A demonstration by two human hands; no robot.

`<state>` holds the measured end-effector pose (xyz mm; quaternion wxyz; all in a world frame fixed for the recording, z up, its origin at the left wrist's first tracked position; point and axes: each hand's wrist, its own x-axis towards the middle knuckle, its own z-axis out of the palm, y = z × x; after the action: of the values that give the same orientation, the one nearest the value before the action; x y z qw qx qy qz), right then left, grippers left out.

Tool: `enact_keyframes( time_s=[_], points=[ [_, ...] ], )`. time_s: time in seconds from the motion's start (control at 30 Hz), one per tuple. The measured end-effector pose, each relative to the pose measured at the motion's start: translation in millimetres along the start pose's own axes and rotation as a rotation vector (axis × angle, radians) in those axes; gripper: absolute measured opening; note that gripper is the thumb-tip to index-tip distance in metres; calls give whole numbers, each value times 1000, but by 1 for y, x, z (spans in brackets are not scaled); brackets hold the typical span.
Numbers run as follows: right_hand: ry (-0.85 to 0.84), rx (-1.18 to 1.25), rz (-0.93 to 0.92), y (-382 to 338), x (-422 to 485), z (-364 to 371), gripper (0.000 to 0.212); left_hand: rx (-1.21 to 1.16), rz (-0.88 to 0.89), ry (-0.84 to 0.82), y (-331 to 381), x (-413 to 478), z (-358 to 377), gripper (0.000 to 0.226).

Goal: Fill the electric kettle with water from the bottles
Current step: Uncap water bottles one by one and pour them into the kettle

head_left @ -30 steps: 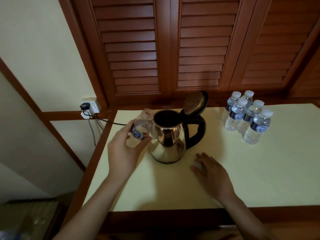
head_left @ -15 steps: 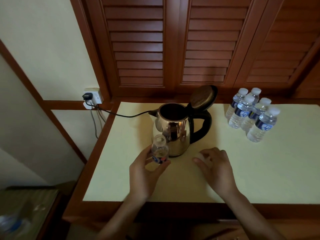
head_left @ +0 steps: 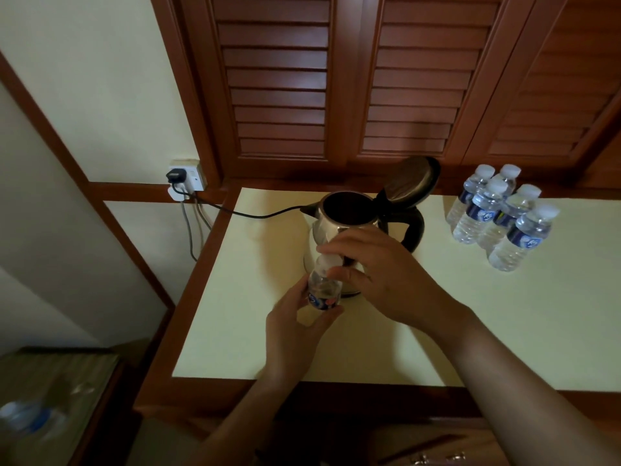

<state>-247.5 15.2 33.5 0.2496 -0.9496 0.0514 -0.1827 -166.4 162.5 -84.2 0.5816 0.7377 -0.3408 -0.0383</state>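
**Two hands at the cap of a small bottle, in front of the open kettle**

The pale counter (head_left: 504,324) carries every item. The electric kettle (head_left: 336,237) stands at 12 o'clock from the counter's middle. Its lid (head_left: 411,181) is tipped back toward 1 o'clock, its mouth is open, and its handle is at 3 o'clock. Its power cord (head_left: 255,215) runs off at 10 o'clock to a wall socket (head_left: 186,178). Five capped bottles (head_left: 497,220) stand bunched at 2 o'clock, well apart from the kettle.

The right hand (head_left: 386,280) enters from 5 o'clock, fingers curled, pinching the white cap (head_left: 331,260). The left hand (head_left: 295,331) enters from 6 o'clock and wraps the lower body of the small bottle (head_left: 322,292), which is upright just in front of the kettle's wall. The bottle looks nearly empty, though the dim light leaves its level uncertain. Whether the cap is going on or coming off cannot be told.

Hazards, as judged from this arrangement:
- The thin bottle wall may buckle under the left hand's grip. With the cap loose, any water inside would spurt onto the counter beside the kettle's base and cord.
- The cap is small and could slip from the pinch and roll off the counter's edge at 6 o'clock.
- The right hand's knuckles are close to the kettle, so a hard twist could knock it.
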Motion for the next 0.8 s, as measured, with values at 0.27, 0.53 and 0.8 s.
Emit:
enact_keyframes(
  time_s=[0.27,0.53,0.8],
  points=[
    [-227,-47,-7,-13,17,-15,32,-27,-43,-7,4,1,-1,61],
    [-204,-541,94,-43,27,-16,45,-36,-72,-36,-6,1,1,58],
    [-220,-178,91,-30,3,-24,28,22,32,-107,-2,-3,-6,64]
  ],
)
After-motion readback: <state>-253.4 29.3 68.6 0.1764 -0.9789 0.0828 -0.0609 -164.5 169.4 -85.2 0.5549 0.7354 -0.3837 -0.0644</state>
